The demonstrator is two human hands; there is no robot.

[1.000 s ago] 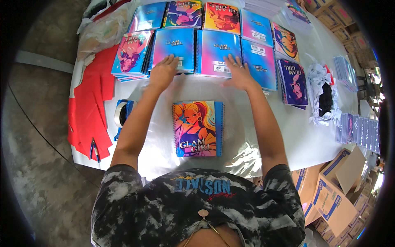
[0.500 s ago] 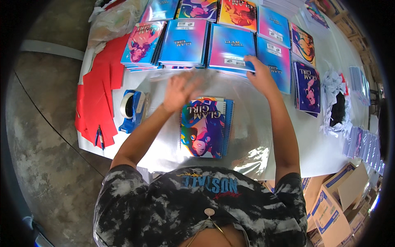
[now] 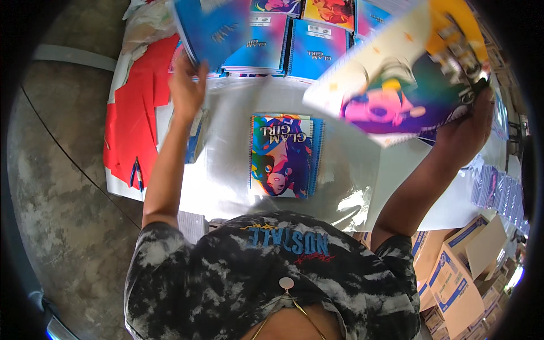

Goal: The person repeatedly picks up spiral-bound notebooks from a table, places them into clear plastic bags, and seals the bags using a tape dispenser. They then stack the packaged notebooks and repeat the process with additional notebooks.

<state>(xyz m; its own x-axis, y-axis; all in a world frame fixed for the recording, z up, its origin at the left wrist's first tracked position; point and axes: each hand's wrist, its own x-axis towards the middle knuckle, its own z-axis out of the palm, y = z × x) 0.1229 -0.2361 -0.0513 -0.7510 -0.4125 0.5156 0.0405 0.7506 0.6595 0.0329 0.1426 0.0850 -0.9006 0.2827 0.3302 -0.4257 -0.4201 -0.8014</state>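
Observation:
My left hand (image 3: 186,85) is raised over the table's left part and grips a blue spiral notebook (image 3: 212,31) by its lower edge. My right hand (image 3: 467,127) is up at the right and holds a larger notebook with a colourful cartoon cover (image 3: 396,73), tilted and blurred. Between my arms a small stack of spiral notebooks with a cartoon girl on the cover (image 3: 285,154) lies on a clear plastic sheet (image 3: 226,170) on the white table (image 3: 447,198).
Rows of notebook stacks (image 3: 283,48) line the far side of the table. Red paper sheets (image 3: 133,119) and a pair of pliers (image 3: 136,173) lie at the left edge. Cardboard boxes (image 3: 459,272) stand on the floor at the right. Bundles in clear wrap (image 3: 498,190) sit at the right.
Both hands have left the table and risen, each lifting a notebook from the far stacks. The camera has moved closer to the stack in front of me.

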